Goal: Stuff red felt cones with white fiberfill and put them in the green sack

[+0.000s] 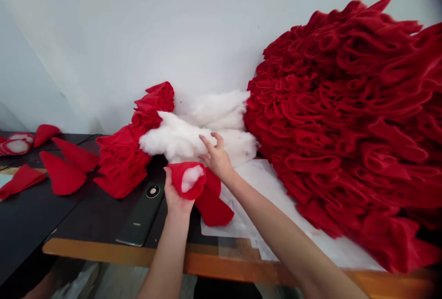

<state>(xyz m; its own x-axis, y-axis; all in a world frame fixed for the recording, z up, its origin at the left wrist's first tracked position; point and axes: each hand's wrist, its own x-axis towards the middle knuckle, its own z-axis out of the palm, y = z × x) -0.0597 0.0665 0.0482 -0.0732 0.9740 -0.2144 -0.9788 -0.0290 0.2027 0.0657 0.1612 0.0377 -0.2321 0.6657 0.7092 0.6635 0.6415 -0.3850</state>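
"Where is the red pouch [188,180]?"

"In the left hand [177,201], with its open mouth facing the person and white filling [192,178] showing inside. That forearm comes up almost straight from six o'clock. The hand is cupped round the pouch from below, thumb up along its left side; the other fingers are mostly hidden behind it."

"And the right hand [218,158]?"

"It reaches in from about four o'clock, forearm long and slanting, pointing towards ten. The hand is open, fingers apart and bent, and I see nothing in its hold. It's over the near side of the white fluff [186,138], though I can't tell if the fingertips touch it."

"What's around the pouch?"

"Taking the pouch as the dial's centre, the fluff sits at twelve, against the wall [207,37]. The layered red stack [122,165] is at nine to ten, and the phone [142,216] lies at eight on the dark tabletop [100,216]. Close by at four there are loose red pieces [214,207], partly on white sheets [247,216]. The huge red heap [345,115] towers at two to three."
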